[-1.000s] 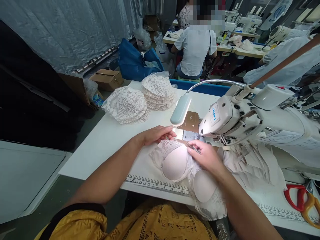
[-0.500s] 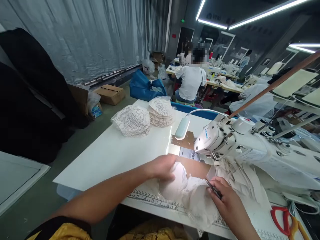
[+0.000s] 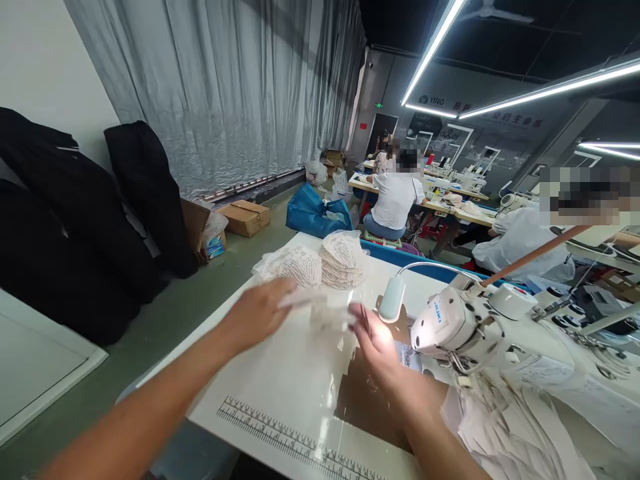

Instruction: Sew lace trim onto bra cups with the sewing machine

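Thin tool (image 3: 367, 320) held that close could snag the pale fabric (image 3: 327, 315), imo
Left hand (image 3: 265, 310) looks pinched on one end, right hand (image 3: 377, 347) has fingers closed round the tool, can't tell if they've got fabric too. It's a blur between them, above the table (image 3: 280, 373) near the lace stacks (image 3: 345, 263).

Light and sharpness: bright bench, dim surroundings

Ceiling tubes (image 3: 434, 50) glare against a dark ceiling. Lamp (image 3: 392, 298) whitens part of right hand (image 3: 369, 343); streaked reflections on glossy tabletop (image 3: 260, 373). Motion blur: left hand (image 3: 265, 310), right hand, pale fabric (image 3: 330, 313) smeared worst. Black cloth (image 3: 75, 227) loses detail. Pixel blocks mask heads of background workers (image 3: 393, 203). Wide-angle stretching toward edges.
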Available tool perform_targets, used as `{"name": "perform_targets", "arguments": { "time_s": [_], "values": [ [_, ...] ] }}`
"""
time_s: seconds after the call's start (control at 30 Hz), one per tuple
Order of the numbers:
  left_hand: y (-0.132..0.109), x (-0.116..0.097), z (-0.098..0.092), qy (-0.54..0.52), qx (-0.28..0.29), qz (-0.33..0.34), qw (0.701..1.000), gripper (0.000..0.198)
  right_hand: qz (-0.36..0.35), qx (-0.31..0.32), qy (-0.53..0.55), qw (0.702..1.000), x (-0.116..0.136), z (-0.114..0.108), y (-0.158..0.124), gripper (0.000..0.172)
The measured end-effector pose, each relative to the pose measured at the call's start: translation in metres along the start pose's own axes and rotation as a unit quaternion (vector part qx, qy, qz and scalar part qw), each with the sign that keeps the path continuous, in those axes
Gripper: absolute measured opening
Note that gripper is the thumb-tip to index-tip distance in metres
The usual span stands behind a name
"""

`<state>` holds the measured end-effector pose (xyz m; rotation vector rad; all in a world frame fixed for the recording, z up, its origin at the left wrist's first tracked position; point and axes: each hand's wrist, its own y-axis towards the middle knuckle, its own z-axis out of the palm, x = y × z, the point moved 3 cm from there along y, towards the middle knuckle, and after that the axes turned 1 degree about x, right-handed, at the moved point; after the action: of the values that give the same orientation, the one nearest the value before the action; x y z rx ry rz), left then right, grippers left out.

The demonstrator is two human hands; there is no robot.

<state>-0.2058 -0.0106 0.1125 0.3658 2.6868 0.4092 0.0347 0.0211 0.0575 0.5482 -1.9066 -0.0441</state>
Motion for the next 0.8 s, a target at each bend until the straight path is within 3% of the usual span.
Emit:
{"name": "perform_targets", "arguments": {
  "time_s": [0.07,0.1,0.17,0.23,0.3,0.33,0.4,0.5,0.57,0.7,0.8],
  "values": [
    [0.027,0.013,-0.031,0.044,-0.135,0.041,0.989,0.026,-0.114,-0.073,-0.020,0.991,0.010,0.007,0.041,0.041],
    [0.041,0.018,-0.041,0.061,-0.173,0.073,0.980,0.022,-0.169,-0.096,-0.032,0.980,0.015,0.009,0.059,0.042],
    [0.066,0.028,-0.047,0.079,-0.190,0.133,0.969,0.018,-0.234,-0.114,-0.068,0.963,0.017,0.010,0.093,0.042],
    [0.084,0.040,-0.032,0.076,-0.137,0.145,0.977,0.017,-0.215,-0.100,-0.113,0.965,0.006,0.011,0.121,0.045],
    [0.092,0.053,-0.002,0.060,-0.031,0.114,0.991,0.014,-0.166,-0.068,-0.141,0.974,-0.014,0.011,0.138,0.047],
    [0.092,0.058,0.014,0.049,0.020,0.091,0.994,0.014,-0.149,-0.056,-0.148,0.976,-0.025,0.012,0.142,0.047],
    [0.090,0.065,0.038,0.041,0.057,0.068,0.995,0.026,-0.124,-0.040,-0.156,0.979,-0.046,0.012,0.141,0.047],
    [0.089,0.069,0.050,0.016,0.038,0.055,0.998,0.065,-0.106,-0.031,-0.166,0.980,-0.065,0.009,0.121,0.048],
    [0.091,0.071,0.044,-0.013,0.012,0.043,0.999,0.075,-0.098,-0.019,-0.174,0.980,-0.068,0.002,0.095,0.049],
    [0.092,0.075,0.032,-0.005,-0.012,0.038,0.999,0.077,-0.075,0.052,-0.186,0.978,-0.050,-0.026,0.014,0.049],
    [0.085,0.070,0.032,0.059,-0.057,0.055,0.995,0.064,-0.077,0.174,-0.199,0.961,-0.031,-0.052,-0.058,0.055]
  ]
}}
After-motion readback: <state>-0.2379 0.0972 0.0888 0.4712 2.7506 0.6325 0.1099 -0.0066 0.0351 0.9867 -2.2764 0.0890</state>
